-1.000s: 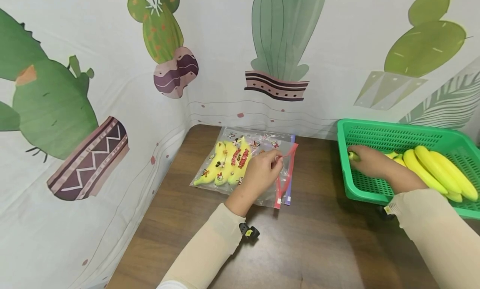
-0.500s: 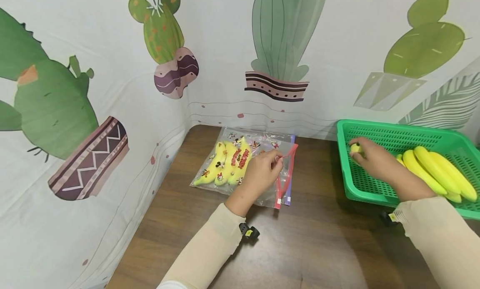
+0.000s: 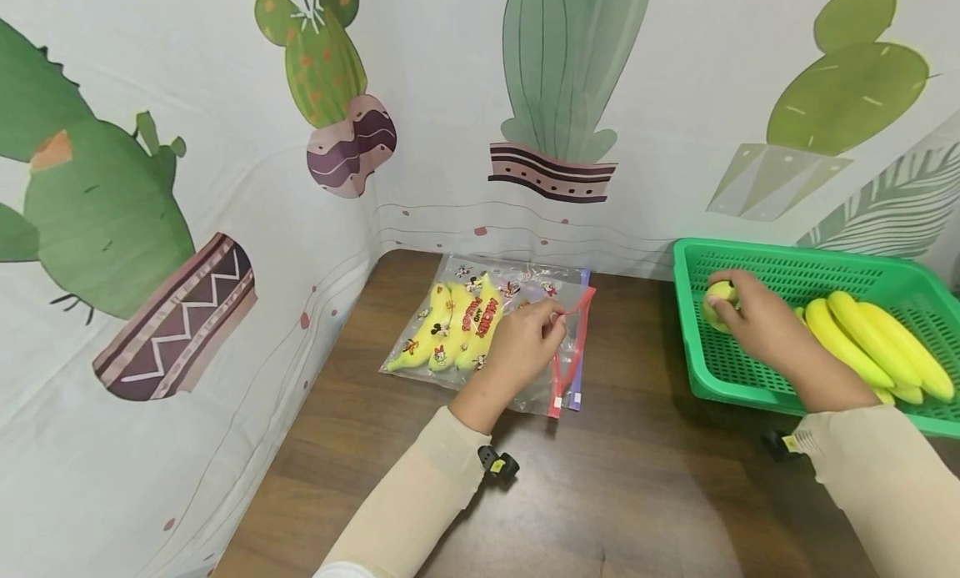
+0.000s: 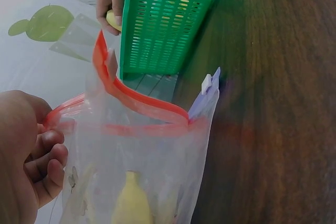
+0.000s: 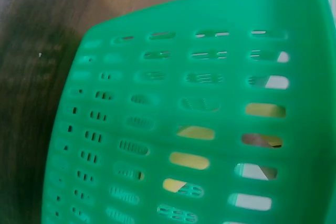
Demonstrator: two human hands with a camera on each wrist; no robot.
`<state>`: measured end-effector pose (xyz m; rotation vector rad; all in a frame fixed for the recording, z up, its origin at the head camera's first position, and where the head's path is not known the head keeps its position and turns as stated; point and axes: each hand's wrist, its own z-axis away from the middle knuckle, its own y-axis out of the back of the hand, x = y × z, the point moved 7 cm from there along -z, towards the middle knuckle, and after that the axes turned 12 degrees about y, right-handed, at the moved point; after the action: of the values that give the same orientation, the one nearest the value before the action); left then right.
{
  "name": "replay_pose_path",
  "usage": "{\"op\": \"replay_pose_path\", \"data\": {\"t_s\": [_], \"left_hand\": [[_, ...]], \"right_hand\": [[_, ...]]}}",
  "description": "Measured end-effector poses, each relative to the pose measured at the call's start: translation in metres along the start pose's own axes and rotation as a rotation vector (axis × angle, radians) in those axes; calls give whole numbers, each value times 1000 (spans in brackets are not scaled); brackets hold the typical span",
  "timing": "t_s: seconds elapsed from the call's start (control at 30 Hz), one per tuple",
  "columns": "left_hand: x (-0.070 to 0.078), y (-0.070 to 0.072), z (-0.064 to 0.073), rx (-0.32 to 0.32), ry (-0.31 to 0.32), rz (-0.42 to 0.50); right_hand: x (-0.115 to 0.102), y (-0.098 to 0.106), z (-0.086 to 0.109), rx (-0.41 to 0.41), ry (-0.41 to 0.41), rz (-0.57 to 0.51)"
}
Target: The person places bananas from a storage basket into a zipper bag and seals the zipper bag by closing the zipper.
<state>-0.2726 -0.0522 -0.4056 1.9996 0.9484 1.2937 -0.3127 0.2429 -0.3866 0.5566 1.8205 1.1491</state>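
Observation:
My left hand (image 3: 517, 344) pinches the red zip edge (image 4: 144, 107) of a clear printed zip bag (image 3: 536, 386). That bag lies flat with several yellow bananas (image 3: 430, 336) inside, and its mouth gapes in the left wrist view. Over the left end of the green basket (image 3: 693, 365), my right hand (image 3: 765, 328) grips a banana (image 3: 717, 311), partly hidden by the fingers. Through the basket's slots in the right wrist view, yellow parts of the banana (image 5: 189, 160) show. Several more bananas (image 3: 873, 336) lie at the basket's right side.
A purple zip strip (image 3: 582, 344) with a white slider sticks out from under the red-edged bag. Brown wooden table (image 3: 630, 478) lies beneath everything. A white cloth (image 3: 442, 144) printed with cacti hangs behind and at the left.
My right hand has lifted slightly and drawn back to the right inside the basket, bringing more of the gripped banana into view. The left hand and bag have stayed put.

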Motion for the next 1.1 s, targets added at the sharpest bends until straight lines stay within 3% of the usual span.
{"op": "replay_pose_path", "data": {"t_s": [0.23, 0.67, 1.1], "left_hand": [[0, -1, 0, -9, 2, 3], [2, 0, -2, -14, -6, 14], [1, -1, 0, -17, -3, 15]], "right_hand": [[-1, 8, 6, 110, 26, -29], [3, 15, 19, 183, -23, -125], [-12, 23, 22, 316, 7, -149]]}}
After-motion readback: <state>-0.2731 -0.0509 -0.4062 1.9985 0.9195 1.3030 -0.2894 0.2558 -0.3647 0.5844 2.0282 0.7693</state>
